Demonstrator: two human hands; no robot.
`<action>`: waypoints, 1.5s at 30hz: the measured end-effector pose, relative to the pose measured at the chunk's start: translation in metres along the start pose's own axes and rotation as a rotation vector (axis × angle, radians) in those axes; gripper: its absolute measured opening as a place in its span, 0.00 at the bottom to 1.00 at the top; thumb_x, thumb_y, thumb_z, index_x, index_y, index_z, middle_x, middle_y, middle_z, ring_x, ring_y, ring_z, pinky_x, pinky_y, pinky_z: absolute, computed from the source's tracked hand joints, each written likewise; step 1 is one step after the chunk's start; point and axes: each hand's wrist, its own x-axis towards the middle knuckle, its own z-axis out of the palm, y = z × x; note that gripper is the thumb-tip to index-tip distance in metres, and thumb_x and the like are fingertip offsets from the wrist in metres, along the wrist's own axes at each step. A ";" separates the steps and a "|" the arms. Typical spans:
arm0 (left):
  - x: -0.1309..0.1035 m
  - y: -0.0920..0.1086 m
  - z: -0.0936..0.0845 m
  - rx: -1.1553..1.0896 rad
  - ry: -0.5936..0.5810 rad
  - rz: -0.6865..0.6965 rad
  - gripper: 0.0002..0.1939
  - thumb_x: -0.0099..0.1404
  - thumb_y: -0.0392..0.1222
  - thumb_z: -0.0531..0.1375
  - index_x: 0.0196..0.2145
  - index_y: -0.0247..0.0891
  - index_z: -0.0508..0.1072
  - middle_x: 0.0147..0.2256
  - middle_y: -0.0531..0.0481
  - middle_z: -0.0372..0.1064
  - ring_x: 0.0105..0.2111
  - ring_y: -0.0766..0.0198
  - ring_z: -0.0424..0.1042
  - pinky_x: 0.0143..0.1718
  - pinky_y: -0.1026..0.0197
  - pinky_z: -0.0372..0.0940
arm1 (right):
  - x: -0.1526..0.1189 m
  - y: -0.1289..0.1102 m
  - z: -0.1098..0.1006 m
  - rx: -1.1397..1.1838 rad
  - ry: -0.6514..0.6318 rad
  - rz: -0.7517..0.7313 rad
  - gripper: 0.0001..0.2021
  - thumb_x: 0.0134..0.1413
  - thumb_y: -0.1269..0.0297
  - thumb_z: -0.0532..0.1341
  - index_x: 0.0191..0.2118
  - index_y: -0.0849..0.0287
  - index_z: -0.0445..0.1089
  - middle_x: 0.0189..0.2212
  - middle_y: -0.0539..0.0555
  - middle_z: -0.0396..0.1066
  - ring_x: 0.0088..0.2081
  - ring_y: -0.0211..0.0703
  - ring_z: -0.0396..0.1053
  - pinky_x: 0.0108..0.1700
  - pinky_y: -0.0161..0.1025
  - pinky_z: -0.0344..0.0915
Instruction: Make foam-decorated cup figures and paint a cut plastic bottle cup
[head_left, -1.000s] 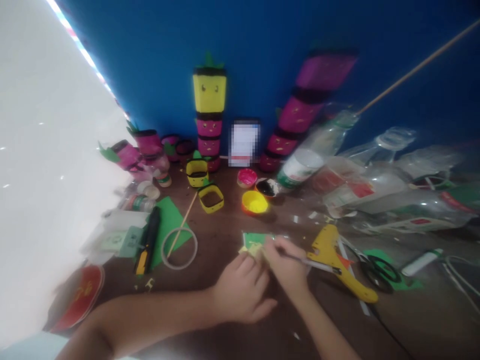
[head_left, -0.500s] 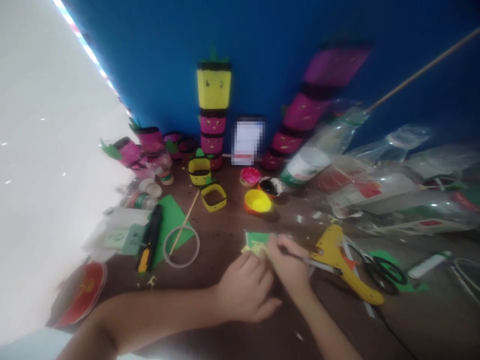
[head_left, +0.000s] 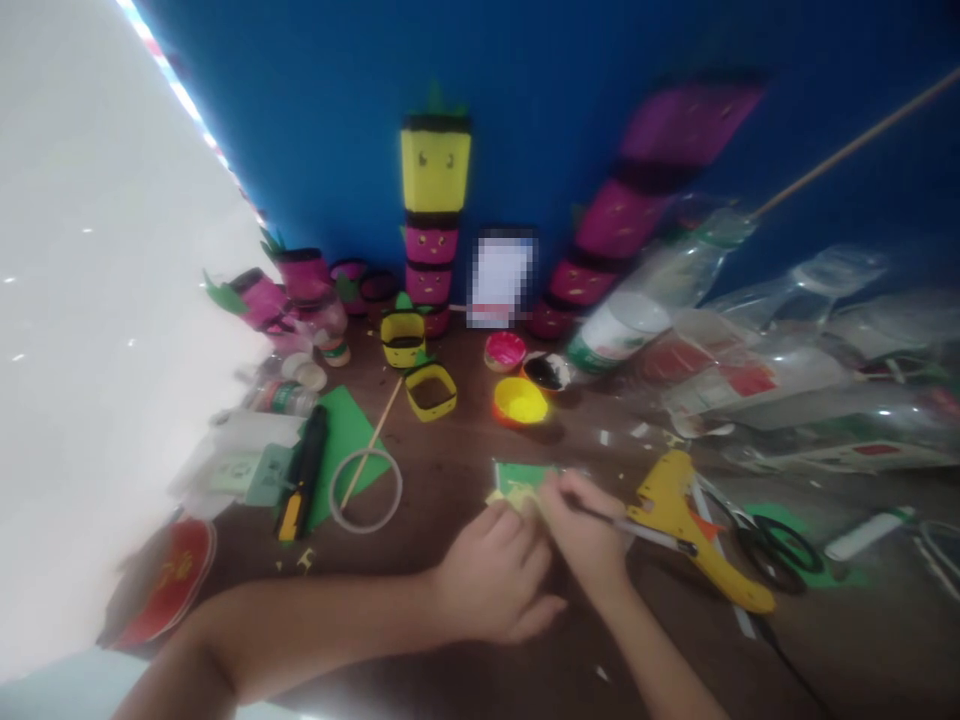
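My right hand [head_left: 589, 535] is closed around a slim pen [head_left: 651, 530] with a silver-grey barrel and dark ends. Its tip is hidden behind my fingers. Beside it, my left hand [head_left: 495, 575] has its fingers bent down on a small pale yellow piece [head_left: 510, 496], which looks like paper or foam; its thumb sticks out to the right. Just beyond lies a small green piece [head_left: 521, 475] with a white edge, partly under the yellow one.
A yellow glue gun [head_left: 675, 510] and black-handled scissors [head_left: 784, 550] lie to the right. Paint cups, one yellow [head_left: 520, 402], stand ahead. Plastic bottles [head_left: 780, 385] crowd the back right. At left are a utility knife [head_left: 304, 475], green sheet [head_left: 341, 430] and tape ring [head_left: 365, 490].
The whole view has shifted slightly, so everything appears a little further right. Both hands keep the same pose, with the pen still in the right one.
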 end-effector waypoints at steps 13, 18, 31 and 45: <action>0.000 0.000 0.000 0.029 0.026 0.008 0.26 0.64 0.56 0.45 0.42 0.29 0.68 0.45 0.33 0.67 0.43 0.51 0.65 0.48 0.50 0.56 | 0.000 -0.002 0.001 0.030 -0.004 0.008 0.17 0.52 0.64 0.56 0.15 0.57 0.55 0.12 0.43 0.53 0.17 0.31 0.53 0.23 0.31 0.54; 0.001 0.000 0.000 0.033 0.039 0.007 0.26 0.64 0.56 0.45 0.41 0.29 0.68 0.45 0.33 0.67 0.41 0.52 0.66 0.47 0.50 0.56 | 0.000 -0.001 0.001 0.034 0.003 -0.025 0.18 0.53 0.65 0.56 0.15 0.58 0.55 0.12 0.43 0.52 0.17 0.31 0.53 0.23 0.30 0.54; 0.000 -0.003 -0.001 0.034 0.047 0.004 0.22 0.65 0.53 0.46 0.41 0.31 0.67 0.46 0.35 0.65 0.40 0.54 0.65 0.48 0.51 0.55 | -0.001 -0.002 -0.022 0.297 0.114 0.113 0.14 0.54 0.59 0.56 0.21 0.58 0.65 0.16 0.48 0.65 0.18 0.35 0.63 0.21 0.31 0.61; -0.003 -0.005 0.000 0.103 0.069 -0.014 0.14 0.63 0.41 0.52 0.42 0.32 0.69 0.47 0.40 0.65 0.43 0.55 0.65 0.48 0.52 0.57 | -0.011 0.021 -0.093 0.240 -0.093 0.213 0.07 0.45 0.59 0.64 0.30 0.56 0.71 0.28 0.52 0.73 0.28 0.41 0.72 0.30 0.34 0.70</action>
